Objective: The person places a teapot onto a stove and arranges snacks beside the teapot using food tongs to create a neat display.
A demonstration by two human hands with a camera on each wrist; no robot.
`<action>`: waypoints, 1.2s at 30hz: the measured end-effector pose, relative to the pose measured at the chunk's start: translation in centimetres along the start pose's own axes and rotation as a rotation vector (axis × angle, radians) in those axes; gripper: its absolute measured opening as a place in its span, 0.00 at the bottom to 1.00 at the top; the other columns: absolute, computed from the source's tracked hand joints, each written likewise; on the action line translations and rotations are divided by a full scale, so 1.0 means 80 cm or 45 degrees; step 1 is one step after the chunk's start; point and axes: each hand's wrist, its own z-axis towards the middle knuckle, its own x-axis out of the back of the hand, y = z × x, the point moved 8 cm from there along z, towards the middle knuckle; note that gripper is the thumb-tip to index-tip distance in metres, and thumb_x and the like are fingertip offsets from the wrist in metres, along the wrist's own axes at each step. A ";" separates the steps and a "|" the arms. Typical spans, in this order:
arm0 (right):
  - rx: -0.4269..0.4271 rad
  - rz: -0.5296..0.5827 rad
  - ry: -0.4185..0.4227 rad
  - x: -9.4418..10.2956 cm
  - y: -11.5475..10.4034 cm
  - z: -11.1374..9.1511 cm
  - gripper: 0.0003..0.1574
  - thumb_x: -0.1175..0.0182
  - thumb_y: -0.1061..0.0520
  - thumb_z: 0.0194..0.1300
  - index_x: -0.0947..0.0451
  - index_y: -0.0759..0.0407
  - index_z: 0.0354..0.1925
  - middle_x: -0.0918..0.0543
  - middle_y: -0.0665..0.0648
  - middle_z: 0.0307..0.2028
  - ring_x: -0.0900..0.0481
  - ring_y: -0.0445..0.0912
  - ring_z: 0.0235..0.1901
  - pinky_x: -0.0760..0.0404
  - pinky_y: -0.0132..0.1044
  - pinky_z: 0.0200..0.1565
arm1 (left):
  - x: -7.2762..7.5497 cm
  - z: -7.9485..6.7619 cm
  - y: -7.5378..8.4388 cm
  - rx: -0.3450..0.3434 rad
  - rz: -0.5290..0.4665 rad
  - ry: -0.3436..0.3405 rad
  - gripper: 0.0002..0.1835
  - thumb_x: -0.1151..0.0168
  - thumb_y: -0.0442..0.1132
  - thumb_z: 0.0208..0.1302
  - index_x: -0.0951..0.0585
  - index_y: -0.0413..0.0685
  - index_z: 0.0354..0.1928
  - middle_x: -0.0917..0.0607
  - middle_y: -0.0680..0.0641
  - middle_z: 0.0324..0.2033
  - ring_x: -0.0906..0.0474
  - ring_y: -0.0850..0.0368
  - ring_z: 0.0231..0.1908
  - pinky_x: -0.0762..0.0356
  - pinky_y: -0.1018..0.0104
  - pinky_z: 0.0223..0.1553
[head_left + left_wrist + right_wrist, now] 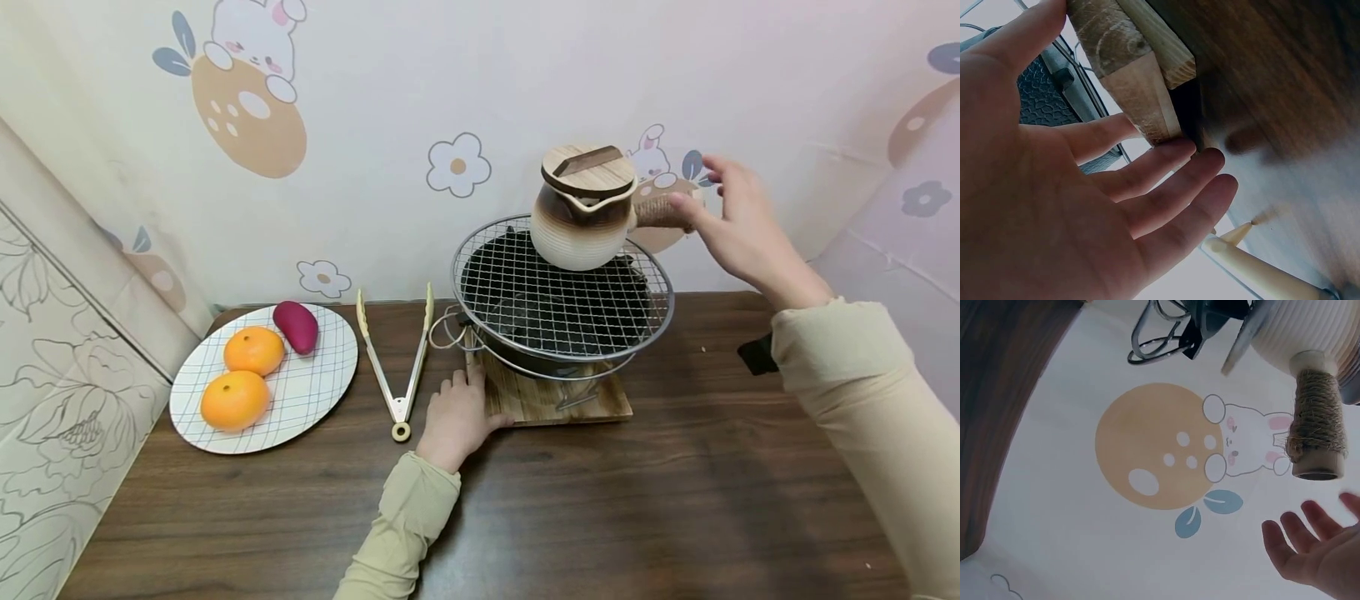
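Note:
A teapot (581,225) with a pale-to-brown body and a wooden lid (588,169) stands on the round wire grill rack (555,308). Twine wraps its side handle (1317,415). Just off the handle's end is my right hand (742,221), fingers spread and loosely bent; the right wrist view shows a gap between them. My left hand (455,417) rests at the near left corner of the wooden board (555,400) under the black grill. In the left wrist view its fairly straight fingers (1172,194) touch the board's edge.
To the left, a checked white plate (318,392) bears two oranges (243,375) and a purple, sweet-potato-like piece (297,327). Spread tongs (397,392) lie between plate and grill. A patterned wall sheet (390,100) rises right behind. Something black (757,356) lies by the right sleeve.

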 end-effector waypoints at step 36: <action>-0.071 0.054 -0.167 -0.092 0.084 -0.144 0.52 0.44 0.47 0.69 0.60 0.69 0.74 0.40 0.77 0.65 0.33 0.69 0.59 0.29 0.65 0.51 | -0.003 0.000 0.000 -0.001 -0.007 -0.032 0.47 0.31 0.63 0.50 0.31 0.40 0.66 0.21 0.37 0.46 0.22 0.41 0.43 0.22 0.50 0.41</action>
